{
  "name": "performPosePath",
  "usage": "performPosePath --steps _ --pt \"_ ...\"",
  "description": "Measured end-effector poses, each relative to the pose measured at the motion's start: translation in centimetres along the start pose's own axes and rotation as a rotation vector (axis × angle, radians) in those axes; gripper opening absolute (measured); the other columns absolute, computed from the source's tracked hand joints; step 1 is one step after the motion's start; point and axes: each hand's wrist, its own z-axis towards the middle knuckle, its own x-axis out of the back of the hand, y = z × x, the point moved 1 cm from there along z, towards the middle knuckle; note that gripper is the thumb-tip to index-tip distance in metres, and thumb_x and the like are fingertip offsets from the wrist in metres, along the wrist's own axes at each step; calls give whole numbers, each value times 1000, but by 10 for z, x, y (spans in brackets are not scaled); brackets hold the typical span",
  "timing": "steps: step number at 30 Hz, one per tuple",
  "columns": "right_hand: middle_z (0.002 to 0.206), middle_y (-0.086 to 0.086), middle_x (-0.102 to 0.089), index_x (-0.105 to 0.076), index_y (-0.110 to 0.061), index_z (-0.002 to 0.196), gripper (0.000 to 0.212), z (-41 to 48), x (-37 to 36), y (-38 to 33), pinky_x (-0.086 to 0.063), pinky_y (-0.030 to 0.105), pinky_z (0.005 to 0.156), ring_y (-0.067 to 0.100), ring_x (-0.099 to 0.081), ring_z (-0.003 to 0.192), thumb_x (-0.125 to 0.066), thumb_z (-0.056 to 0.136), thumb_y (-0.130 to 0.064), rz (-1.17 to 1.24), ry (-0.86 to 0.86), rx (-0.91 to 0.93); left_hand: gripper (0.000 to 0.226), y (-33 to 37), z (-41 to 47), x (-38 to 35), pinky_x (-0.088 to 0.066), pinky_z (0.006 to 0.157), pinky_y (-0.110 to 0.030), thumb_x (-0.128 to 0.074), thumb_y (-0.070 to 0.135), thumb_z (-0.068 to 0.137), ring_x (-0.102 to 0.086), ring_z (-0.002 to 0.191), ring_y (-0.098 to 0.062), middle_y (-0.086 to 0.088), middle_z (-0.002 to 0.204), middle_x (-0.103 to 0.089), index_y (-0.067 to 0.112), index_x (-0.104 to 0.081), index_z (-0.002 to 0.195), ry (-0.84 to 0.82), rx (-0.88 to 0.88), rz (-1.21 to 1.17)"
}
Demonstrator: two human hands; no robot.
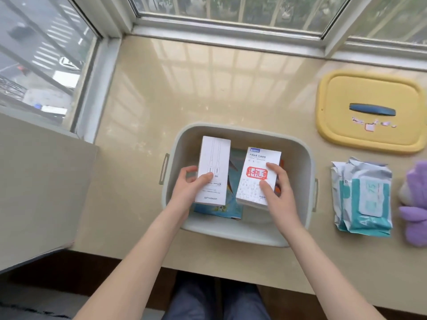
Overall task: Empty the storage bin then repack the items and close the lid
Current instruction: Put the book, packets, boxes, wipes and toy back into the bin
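While the storage bin (238,236) sits open on the surface (184,88), the left grip (184,188) pinches a tall white box (213,162) and the right grip (277,192) a red-stamped box (254,192) in its mouth. Colourful packets (219,211) lie inside, while the wipes packs (362,199) and yellow lid (369,88) lie outside, so closing looks far off.

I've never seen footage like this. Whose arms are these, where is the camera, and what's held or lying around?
No machine here: these are a person's bare arms, filmed by one camera worn on their head, looking down. The left hand grips a tall white box; the right hand grips a white box with a red stamp. Both are over the open grey storage bin, where a blue printed item lies. On the ledge, right of the bin: the yellow lid, wipe packs and a purple soft thing.
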Motion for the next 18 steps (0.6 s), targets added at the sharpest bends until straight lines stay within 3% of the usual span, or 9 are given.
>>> performPosePath --steps 5,9,18 --pt "123 -12 -60 -54 -41 123 42 21 -10 1 -56 26 82 8 -63 104 -56 95 -9 -36 -56 -5 52 10 -5 5 -59 68 -29 -78 27 82 -73 92 -21 1 101 -76 19 -48 124 -73 -20 -42" --pt "113 -15 -63 -54 -37 125 41 25 -16 -5 -51 13 65 -6 -64 90 -56 96 -8 5 -75 -5 63 20 -12 9 -57 67 -27 -78 34 73 -73 93 -20 0 104 -76 18 -47 126 -94 -38 -43" --pt "126 -11 -57 -52 -37 126 42 0 -33 -13 -49 17 81 2 -59 104 -56 96 -8 -56 -126 25 62 51 -47 32 -56 77 -34 -75 32 75 -71 100 -23 -3 113 -73 17 -48 129 -93 -86 -83"
